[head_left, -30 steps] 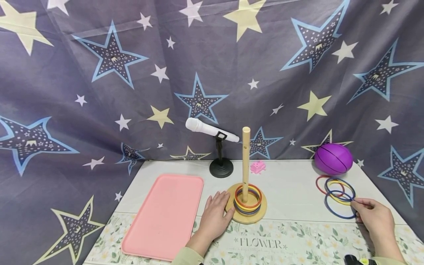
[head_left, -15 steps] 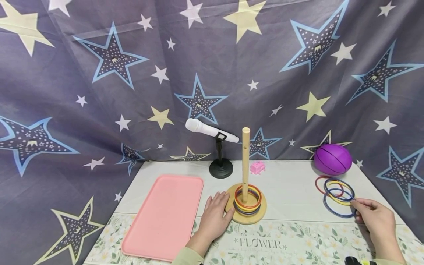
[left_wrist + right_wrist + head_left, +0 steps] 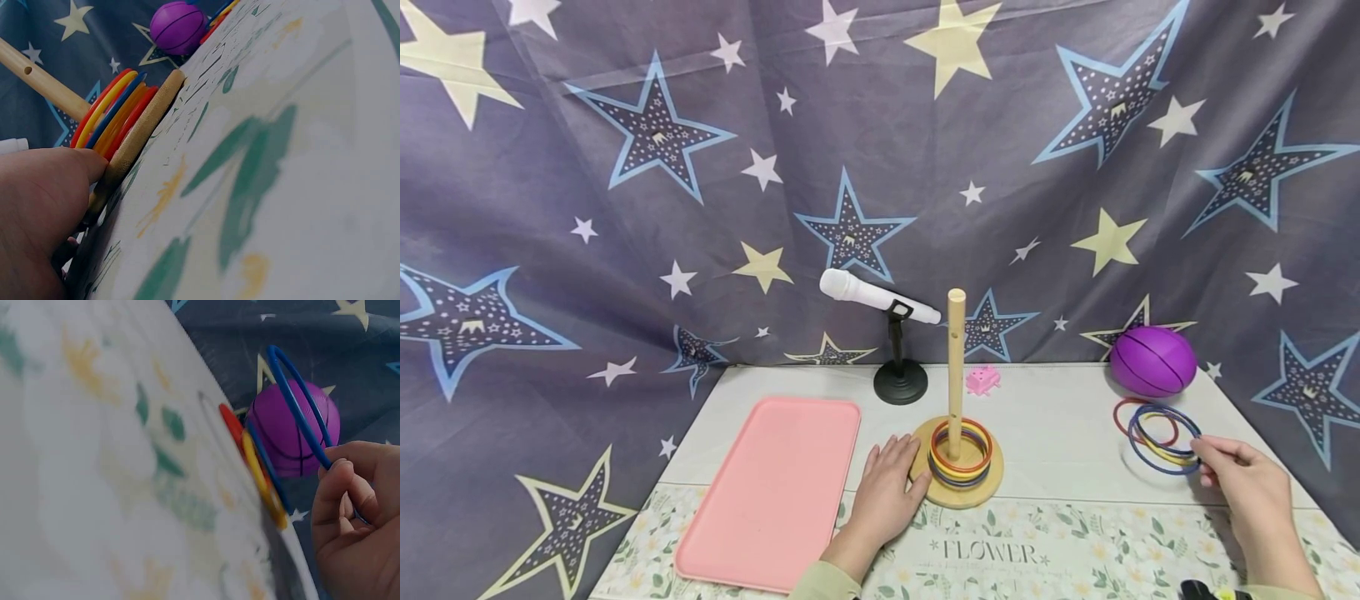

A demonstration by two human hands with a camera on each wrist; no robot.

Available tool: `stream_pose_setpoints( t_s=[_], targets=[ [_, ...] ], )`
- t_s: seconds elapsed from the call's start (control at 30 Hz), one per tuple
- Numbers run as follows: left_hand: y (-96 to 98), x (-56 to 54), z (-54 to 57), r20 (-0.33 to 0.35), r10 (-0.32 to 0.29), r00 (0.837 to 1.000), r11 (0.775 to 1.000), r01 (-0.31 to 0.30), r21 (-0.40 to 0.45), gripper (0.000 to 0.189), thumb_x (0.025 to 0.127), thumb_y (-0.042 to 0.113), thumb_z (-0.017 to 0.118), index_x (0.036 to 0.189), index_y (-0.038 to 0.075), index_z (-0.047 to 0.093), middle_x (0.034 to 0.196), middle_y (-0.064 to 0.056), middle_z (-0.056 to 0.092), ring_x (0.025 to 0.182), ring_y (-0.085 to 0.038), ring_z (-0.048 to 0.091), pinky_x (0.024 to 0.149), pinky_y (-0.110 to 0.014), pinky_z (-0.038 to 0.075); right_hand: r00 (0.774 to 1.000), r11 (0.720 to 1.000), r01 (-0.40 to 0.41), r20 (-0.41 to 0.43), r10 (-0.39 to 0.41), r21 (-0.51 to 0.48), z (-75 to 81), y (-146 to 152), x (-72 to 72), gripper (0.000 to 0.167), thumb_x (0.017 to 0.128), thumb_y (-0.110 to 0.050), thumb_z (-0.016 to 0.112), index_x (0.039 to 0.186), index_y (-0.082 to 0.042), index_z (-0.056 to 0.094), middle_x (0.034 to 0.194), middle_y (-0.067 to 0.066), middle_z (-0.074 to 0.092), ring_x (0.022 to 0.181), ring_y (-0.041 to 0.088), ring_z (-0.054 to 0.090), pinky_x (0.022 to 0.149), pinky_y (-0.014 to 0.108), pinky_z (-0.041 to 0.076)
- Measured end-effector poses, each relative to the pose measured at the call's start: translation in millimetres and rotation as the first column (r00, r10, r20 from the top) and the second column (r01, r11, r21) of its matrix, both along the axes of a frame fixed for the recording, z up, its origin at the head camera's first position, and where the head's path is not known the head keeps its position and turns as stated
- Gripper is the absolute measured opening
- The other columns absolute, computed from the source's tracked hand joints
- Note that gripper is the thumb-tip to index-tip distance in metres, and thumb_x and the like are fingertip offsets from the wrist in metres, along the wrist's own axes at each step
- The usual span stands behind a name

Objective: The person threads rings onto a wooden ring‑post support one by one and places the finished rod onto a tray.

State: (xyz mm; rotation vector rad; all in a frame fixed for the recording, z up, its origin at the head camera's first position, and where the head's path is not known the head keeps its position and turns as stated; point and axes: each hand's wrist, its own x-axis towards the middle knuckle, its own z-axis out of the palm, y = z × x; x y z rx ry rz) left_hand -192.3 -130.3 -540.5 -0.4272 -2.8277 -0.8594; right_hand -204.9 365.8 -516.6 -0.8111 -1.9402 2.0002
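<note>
My right hand (image 3: 1247, 487) pinches a blue ring (image 3: 299, 412) between thumb and fingertips; the right wrist view shows it tilted up, apart from the table. Below it lie a red ring (image 3: 232, 424), a yellow ring (image 3: 257, 474) and another blue ring, overlapping. My left hand (image 3: 886, 493) lies palm down with straight fingers, its thumb against the edge of the round wooden base (image 3: 958, 499). From that base rises an upright wooden post (image 3: 956, 367). Several coloured rings (image 3: 112, 99) are stacked around the post's foot, a red one on top.
A pink tray (image 3: 767, 492) lies left of the left hand. Behind the post stand a white microphone (image 3: 872, 293) on a black stand and a small pink toy (image 3: 983, 380). Beyond the loose rings sits a purple ball (image 3: 1153, 361), close to the starry curtain (image 3: 880, 125).
My right hand has lifted the blue ring off the loose pile, moving it slightly up and to the left. The left hand stays on the wooden base.
</note>
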Motion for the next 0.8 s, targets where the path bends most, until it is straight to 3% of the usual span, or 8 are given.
stream_pose_setpoints(
  t_s=[0.37, 0.8],
  targets=[
    [0.6, -0.4, -0.6, 0.015, 0.004, 1.0, 1.0, -0.004, -0.007, 0.059, 0.111, 0.033, 0.066, 0.16, 0.002, 0.056, 0.167, -0.02, 0.051, 0.16, -0.041, 0.039, 0.133, -0.065, 0.019, 0.978, 0.997, -0.079, -0.196, 0.073, -0.024, 28.3, -21.3, 4.7, 0.021, 0.101, -0.006, 0.081, 0.088, -0.022, 0.083, 0.074, -0.006, 0.073, 0.057, 0.009, 0.063, 0.051, 0.02, 0.056],
    [-0.1, -0.5, -1.2, 0.017, 0.002, 1.0, 1.0, -0.003, 0.005, 0.059, 0.111, 0.034, 0.066, 0.16, 0.003, 0.056, 0.167, -0.02, 0.051, 0.16, -0.041, 0.039, 0.133, -0.066, 0.019, 0.943, 0.983, -0.171, -0.299, 0.143, -0.068, 67.1, -46.6, 7.3, 0.009, 0.1, -0.006, 0.083, 0.098, -0.015, 0.083, 0.08, -0.003, 0.074, 0.06, 0.009, 0.065, 0.054, 0.019, 0.058]
  ],
)
